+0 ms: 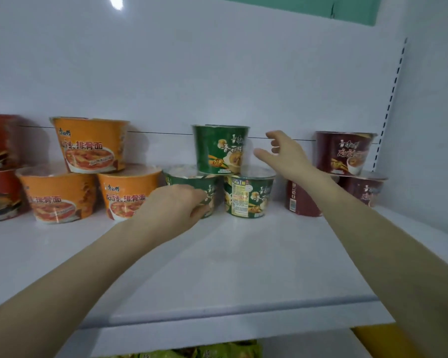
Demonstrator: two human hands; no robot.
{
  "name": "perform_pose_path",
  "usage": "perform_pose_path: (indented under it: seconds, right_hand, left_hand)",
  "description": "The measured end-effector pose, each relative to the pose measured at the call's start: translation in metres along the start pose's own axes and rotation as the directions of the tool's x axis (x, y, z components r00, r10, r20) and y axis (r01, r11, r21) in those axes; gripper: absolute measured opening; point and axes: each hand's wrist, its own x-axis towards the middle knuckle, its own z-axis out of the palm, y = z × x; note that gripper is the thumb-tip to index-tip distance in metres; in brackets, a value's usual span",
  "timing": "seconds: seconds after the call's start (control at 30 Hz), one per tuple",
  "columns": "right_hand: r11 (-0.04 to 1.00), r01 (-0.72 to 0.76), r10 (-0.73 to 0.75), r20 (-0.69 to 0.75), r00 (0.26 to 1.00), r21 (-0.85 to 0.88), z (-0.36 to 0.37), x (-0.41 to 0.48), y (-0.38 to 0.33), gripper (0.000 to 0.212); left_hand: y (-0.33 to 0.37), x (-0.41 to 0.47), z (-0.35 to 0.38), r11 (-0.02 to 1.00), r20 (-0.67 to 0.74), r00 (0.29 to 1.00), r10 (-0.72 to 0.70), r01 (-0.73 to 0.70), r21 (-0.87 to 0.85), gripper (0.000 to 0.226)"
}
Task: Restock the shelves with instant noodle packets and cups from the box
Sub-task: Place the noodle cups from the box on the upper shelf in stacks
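Three green noodle cups stand on the white shelf as a small pyramid. My left hand grips the lower left green cup from the front. The lower right green cup stands beside it. The top green cup rests on both. My right hand hovers just right of the top cup, fingers spread and relaxed, apart from it and holding nothing.
Three orange cups are stacked to the left, with red cups at the far left. Dark red cups are stacked to the right, near the slotted upright. Green packets show on the shelf below.
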Motion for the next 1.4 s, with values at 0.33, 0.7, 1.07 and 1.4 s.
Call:
perform_pose_path:
  seconds: [0.33, 0.7, 1.07, 1.4]
  right_hand:
    - [0.956, 0.047, -0.085, 0.122, 0.989, 0.289, 0.036, 0.052, -0.01, 0.094]
    - [0.889, 0.057, -0.034, -0.058, 0.998, 0.454, 0.035, 0.056, -0.005, 0.064]
    - [0.875, 0.072, -0.029, -0.097, 0.995, 0.479, 0.026, 0.059, -0.001, 0.063]
    - [0.87, 0.067, -0.016, -0.108, 0.994, 0.489, 0.028, 0.061, 0.006, 0.063]
  left_hand:
    - [-0.023, 0.038, 0.01, 0.978, 0.031, 0.978, -0.204, 0.205, -0.029, 0.044]
    - [-0.046, 0.056, 0.033, 0.931, 0.099, 0.974, -0.202, 0.222, -0.289, 0.024]
    - [-0.042, 0.064, 0.037, 0.975, 0.035, 0.988, -0.147, 0.151, -0.162, 0.034]
    - [-0.056, 0.056, 0.037, 0.883, 0.006, 0.979, -0.205, 0.187, -0.431, 0.031]
